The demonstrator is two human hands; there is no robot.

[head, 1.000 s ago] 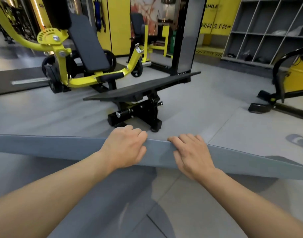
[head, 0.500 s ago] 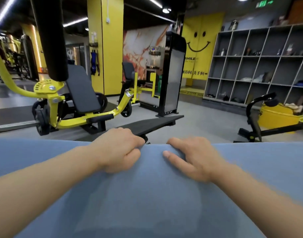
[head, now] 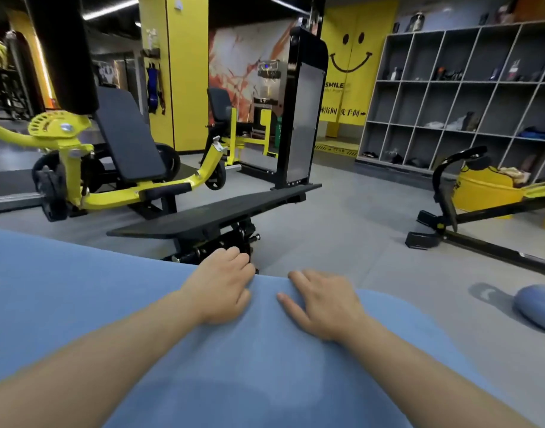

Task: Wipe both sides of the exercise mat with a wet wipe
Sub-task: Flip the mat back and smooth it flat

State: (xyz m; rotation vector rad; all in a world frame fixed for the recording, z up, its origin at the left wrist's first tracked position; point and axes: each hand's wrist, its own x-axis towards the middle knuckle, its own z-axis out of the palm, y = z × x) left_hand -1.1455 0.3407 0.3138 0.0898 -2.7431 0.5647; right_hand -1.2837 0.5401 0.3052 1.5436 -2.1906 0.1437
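The blue exercise mat (head: 79, 291) is lifted up in front of me and fills the lower part of the view. Its top edge sags to the right. My left hand (head: 220, 287) grips that top edge, fingers curled over it. My right hand (head: 322, 304) holds the same edge a little to the right, its fingers hooked over the far side and the thumb lying on the near face. No wet wipe is visible.
A black flat bench (head: 215, 216) stands just beyond the mat. A yellow weight machine (head: 79, 168) is at the left, a black and yellow machine (head: 469, 208) at the right. A blue object (head: 537, 304) lies on the grey floor at right. Grey shelving (head: 469, 97) lines the back wall.
The mat has been raised from a low, edge-on strip to a broad face in front of me. Since half a second ago its top edge has dropped and tilted down to the right.
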